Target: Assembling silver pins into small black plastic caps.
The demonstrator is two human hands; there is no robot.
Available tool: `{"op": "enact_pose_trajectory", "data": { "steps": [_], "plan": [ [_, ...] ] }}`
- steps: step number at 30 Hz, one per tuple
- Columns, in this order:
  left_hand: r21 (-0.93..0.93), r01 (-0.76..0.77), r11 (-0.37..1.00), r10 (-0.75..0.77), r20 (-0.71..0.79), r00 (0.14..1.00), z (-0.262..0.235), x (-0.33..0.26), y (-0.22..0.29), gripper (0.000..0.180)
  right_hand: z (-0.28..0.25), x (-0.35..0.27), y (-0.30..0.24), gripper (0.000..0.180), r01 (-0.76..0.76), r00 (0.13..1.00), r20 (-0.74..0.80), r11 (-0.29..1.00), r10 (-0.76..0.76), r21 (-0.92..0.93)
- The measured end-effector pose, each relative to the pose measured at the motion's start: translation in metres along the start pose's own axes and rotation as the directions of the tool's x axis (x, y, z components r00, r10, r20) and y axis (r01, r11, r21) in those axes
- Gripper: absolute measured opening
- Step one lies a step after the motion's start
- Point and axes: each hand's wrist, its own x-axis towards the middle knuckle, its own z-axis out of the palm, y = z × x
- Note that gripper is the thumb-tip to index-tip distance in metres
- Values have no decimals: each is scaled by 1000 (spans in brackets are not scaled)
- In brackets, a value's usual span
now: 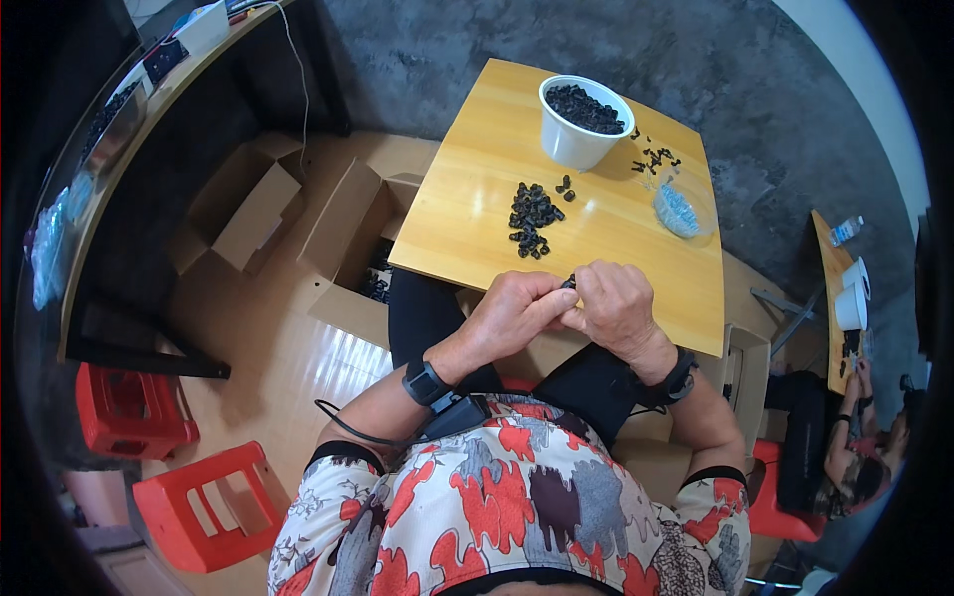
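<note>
Both hands meet just over the near edge of the yellow wooden table [467,179]. My left hand [519,308] is closed, its thumb and fingers pinching a small black plastic part [568,283]. From the other side, my right hand [614,306] closes its fingers on the same spot, and they cover most of the part. Just beyond the hands lies a loose pile of small black parts [533,214]. Farther back stands a white bucket [574,144] filled with black parts. A clear bowl [678,211] of small pale-blue pieces sits at the right.
Several black bits [654,159] are scattered at the table's far right. An open cardboard box [343,223] with black parts stands on the floor at left, near red stools [211,507]. Another person [855,457] works at a side table [830,298] on the right.
</note>
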Motion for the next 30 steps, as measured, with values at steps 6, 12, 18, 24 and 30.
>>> {"op": "enact_pose_trajectory", "data": {
  "steps": [6, 12, 18, 24, 30],
  "plan": [
    [-20, -82, 996, 82, 3, 997, 2, 2, -2, 23, 3, -1, 3, 38, 45, 999, -27, 999, -45, 14],
    [-274, 72, 959, -74, 4, 997, -6, 2, -23, 22, 11, 2, -2, 38, -58, 998, 38, 994, 55, 92],
    [-328, 127, 936, -266, -425, 866, -78, -27, -49, 22, 29, -10, 31, 35, -352, 920, 252, 915, 299, 197],
    [-328, 254, 910, -414, -751, 515, -170, -75, -131, 25, 59, -14, 92, 29, -596, 769, 379, 792, 515, 134],
    [-361, 335, 871, -490, -697, 523, -214, -78, -220, 21, 97, 2, 127, 32, -576, 788, 319, 814, 527, 77]
  ]
}}
